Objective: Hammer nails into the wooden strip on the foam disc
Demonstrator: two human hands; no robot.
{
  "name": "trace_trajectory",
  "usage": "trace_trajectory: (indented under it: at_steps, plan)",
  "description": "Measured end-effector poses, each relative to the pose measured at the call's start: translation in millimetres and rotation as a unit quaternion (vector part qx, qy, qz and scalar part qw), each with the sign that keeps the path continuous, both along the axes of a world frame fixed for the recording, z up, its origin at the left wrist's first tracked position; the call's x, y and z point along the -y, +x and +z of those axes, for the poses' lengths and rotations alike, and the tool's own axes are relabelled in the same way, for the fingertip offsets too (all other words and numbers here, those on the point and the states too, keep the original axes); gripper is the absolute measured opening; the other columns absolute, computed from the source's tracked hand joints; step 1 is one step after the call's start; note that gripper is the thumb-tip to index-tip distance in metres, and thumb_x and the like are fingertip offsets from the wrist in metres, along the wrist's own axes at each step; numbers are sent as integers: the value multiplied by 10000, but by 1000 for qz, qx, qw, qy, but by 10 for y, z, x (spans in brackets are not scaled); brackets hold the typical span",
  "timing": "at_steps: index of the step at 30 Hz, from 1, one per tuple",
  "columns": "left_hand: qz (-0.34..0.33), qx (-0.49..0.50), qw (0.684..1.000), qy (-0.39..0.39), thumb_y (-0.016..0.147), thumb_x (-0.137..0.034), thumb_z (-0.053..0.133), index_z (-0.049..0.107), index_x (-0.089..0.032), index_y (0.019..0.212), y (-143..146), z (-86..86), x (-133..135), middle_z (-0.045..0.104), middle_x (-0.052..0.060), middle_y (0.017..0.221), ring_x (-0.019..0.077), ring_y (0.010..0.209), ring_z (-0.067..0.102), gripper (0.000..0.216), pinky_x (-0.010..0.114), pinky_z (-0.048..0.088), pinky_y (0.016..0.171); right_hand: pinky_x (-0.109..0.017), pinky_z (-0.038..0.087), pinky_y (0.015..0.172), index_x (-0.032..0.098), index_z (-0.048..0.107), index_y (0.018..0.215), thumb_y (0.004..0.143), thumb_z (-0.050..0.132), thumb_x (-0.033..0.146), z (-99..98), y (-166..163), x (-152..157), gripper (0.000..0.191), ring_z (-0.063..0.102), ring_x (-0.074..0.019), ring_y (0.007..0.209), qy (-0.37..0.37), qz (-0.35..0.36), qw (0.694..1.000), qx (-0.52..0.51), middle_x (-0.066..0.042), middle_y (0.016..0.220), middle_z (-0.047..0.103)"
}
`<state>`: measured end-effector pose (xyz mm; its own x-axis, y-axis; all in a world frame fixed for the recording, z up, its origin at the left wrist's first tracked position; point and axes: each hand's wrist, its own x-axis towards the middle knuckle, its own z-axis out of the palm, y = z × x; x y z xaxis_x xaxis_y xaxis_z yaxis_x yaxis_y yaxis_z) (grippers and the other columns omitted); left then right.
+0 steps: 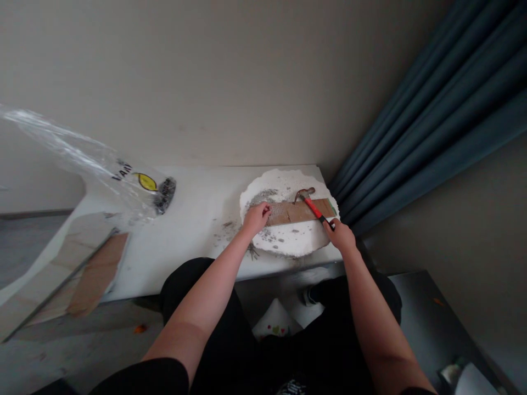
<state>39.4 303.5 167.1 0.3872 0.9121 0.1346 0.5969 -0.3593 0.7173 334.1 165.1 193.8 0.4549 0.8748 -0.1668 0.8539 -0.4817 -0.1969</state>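
Wooden board (297, 211) across a white foam slab (288, 241), right hand (341, 233) gripping a red-handled claw hammer (312, 204) with head on the board, left hand (256, 218) fingers curled pressing the board's left end, grey debris (263, 196) beside it

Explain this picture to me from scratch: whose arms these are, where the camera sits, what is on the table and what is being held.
The camera sits on a person's head, looking down, so both bare arms are their own. The right hand grips a red-handled hammer, its head resting on a brown wooden strip. The left hand presses the strip's left end. The strip lies on a ragged white foam slab dusted with grey crumbs, on a white table. At left, a clear plastic bag. Blue curtains hang at right.
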Motion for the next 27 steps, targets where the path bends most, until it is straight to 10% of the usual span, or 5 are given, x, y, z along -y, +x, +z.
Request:
trace_trajectory:
  at_steps: [27]
  plan:
    - [-19, -48, 997, 59, 939, -158, 597, 683, -202, 1175, 21, -27, 32, 765, 80, 968, 239, 905, 720, 255, 379, 556, 868, -394, 495, 851, 93, 614, 1231, 1046, 493, 361, 78, -237, 12, 348, 705, -336, 1023, 38, -4, 998, -53, -236, 1098, 714]
